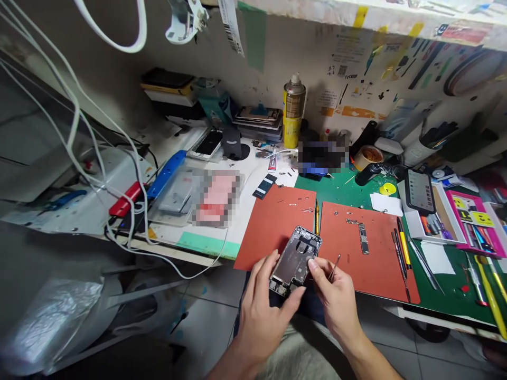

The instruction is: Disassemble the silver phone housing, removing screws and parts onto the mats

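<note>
— Holding the phone shell (295, 258) out past the near edge of the bench (356, 192), over the lap, looks risky to me. If either grip slackens, it drops to the floor.

— How is it held?

— The left hand (259, 311) is curled under and around the lower end, thumb up along the side, fingers half closed on it. The right hand (336, 298) presses a fingertip against the shell's right edge and pinches a thin metal tool (335, 266) in the same hand, so neither hand is loose.

— So the tool is a second hazard?

— I think so. Its tip stands just beside the open frame; a slip could scratch or catch a part inside. The inner parts are too small to name.

— And beyond the hands?

— Two red mats (277, 221) lie side by side on the bench. A slim screwdriver (317, 216) sits in the gap between them. On the right mat rests a narrow circuit board (362, 237), with tiny screws scattered near it; a sweep of the wrist would likely send those rolling. More tools (402, 250) lie along that mat's right edge.

— Farther back?

— A green cutting mat (344, 192), a dark handset (420, 190) lying on a tray, then a yellow spray can (293, 111) upright by the wall. White cables (79, 126) hang down on the left.
</note>
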The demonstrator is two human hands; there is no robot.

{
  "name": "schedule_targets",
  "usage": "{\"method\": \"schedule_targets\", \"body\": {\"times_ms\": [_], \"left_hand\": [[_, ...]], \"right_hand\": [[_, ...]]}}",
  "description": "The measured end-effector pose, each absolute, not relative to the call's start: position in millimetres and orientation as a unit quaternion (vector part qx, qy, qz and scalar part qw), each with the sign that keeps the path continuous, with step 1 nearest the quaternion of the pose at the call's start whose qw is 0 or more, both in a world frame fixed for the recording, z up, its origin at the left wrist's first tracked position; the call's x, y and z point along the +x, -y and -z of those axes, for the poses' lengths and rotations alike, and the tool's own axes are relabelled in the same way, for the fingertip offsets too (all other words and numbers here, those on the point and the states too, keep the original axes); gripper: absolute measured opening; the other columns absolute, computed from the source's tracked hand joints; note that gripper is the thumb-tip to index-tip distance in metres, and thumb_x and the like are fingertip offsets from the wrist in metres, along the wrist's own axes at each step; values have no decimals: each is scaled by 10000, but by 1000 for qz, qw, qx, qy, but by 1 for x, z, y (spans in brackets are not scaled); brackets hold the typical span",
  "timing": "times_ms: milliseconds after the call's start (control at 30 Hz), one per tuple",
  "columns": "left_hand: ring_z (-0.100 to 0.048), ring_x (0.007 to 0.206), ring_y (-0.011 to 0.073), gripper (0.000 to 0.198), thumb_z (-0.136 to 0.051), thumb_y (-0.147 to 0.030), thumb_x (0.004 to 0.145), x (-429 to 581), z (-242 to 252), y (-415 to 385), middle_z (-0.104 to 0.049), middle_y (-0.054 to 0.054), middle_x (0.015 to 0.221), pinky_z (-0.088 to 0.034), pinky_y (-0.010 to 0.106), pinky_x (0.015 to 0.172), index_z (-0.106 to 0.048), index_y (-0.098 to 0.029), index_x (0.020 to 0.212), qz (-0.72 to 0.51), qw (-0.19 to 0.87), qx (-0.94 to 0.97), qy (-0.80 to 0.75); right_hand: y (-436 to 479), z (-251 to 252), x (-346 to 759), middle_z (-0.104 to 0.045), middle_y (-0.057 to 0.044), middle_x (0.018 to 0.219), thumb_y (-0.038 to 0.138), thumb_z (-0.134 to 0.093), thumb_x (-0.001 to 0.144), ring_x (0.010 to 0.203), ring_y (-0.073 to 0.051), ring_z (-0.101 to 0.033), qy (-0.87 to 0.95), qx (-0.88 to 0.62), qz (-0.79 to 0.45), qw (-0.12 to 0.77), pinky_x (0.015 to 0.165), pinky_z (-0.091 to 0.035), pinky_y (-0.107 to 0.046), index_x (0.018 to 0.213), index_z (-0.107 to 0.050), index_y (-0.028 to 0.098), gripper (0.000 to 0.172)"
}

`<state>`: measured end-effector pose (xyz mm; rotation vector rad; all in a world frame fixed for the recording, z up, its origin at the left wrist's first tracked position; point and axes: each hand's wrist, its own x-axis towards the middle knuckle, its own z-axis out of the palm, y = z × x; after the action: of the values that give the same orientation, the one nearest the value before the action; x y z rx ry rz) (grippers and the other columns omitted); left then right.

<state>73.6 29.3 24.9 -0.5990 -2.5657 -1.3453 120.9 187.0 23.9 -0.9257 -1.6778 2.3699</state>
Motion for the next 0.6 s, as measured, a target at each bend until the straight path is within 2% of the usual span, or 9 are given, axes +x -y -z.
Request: {"method": "schedule_targets", "body": {"times_ms": [100, 200, 333, 467, 533, 600], "left_hand": [[-782, 976, 223, 474, -568, -480, 1074, 61, -29, -20, -791, 119, 1155, -647, 324, 834, -623, -200, 1454, 564, -91, -91, 816], [-769, 891, 237, 522, -537, -589, 1060, 47, -37, -16, -809, 122, 1035, -621, 313, 759, -750, -169, 1285, 614, -204, -41, 762], [-700, 787, 214, 511, -570, -620, 1031, 40, -46, -16, -782, 80, 890, -576, 294, 734, -826, -177, 1034, 631, -230, -74, 738], [-557, 589, 144, 486, -584, -604, 1028, 41, -47, -17, -622, 2, 646, -445, 234, 560, -804, -181, 936, 622, -229, -78, 745], [-488, 530, 121, 501, -578, -611, 1028, 41, -45, -16, -540, -23, 578, -394, 225, 522, -782, -178, 883, 620, -227, -77, 747], [-481, 519, 114, 512, -580, -624, 1025, 41, -44, -15, -513, -30, 557, -391, 220, 523, -766, -176, 857, 623, -227, -74, 745]], "right_hand": [[-194, -27, 120, -543, 14, 715, 631, -816, 882, 592, -86, -318, 560, -299, -772, 22, 530, -290, -246, 998, -803, 153, 493], [-196, -30, 121, -473, 33, 680, 629, -820, 881, 578, -77, -266, 565, -293, -771, 3, 516, -245, -247, 1013, -804, 148, 499], [-193, -33, 122, -523, 14, 692, 633, -807, 887, 576, -88, -310, 579, -278, -767, -11, 506, -270, -246, 1019, -815, 170, 482], [-191, -38, 123, -611, -12, 758, 615, -791, 906, 597, -99, -370, 595, -262, -760, -1, 518, -319, -248, 997, -831, 195, 432], [-191, -40, 124, -595, -4, 722, 603, -792, 910, 611, -109, -404, 601, -260, -756, 5, 542, -356, -250, 985, -837, 203, 409], [-191, -43, 125, -573, 5, 682, 595, -795, 909, 628, -122, -444, 605, -260, -753, 9, 573, -396, -255, 972, -840, 205, 398]]}}
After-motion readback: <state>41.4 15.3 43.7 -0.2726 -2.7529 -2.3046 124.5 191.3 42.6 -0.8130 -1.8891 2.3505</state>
